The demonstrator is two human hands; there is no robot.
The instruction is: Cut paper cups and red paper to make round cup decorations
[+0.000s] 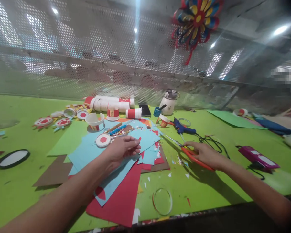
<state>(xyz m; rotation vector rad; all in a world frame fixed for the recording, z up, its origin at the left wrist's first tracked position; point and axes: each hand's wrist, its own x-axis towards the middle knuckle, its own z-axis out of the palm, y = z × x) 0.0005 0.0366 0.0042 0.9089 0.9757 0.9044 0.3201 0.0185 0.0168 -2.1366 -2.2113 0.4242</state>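
Note:
My left hand [126,148] is above the middle of the paper pile, its fingers pinched on a small red paper piece [139,139]. My right hand [206,154] is closed around the orange handles of a pair of scissors [196,159], whose blades point up and left, slightly parted. Beneath my left hand lie light blue paper sheets [82,155] and a red sheet [118,207]. A white paper disc with a red hexagon [103,139] rests just left of that hand. Red and white paper scraps [157,154] lie between the two hands.
A blue glue gun [183,127] with a black cable lies beyond my right hand. Paper cups [95,121], turtle-like paper discs [63,123] and a flask [168,102] stand farther back. A tape ring [162,201] lies near the front edge, a magenta device [257,158] at right.

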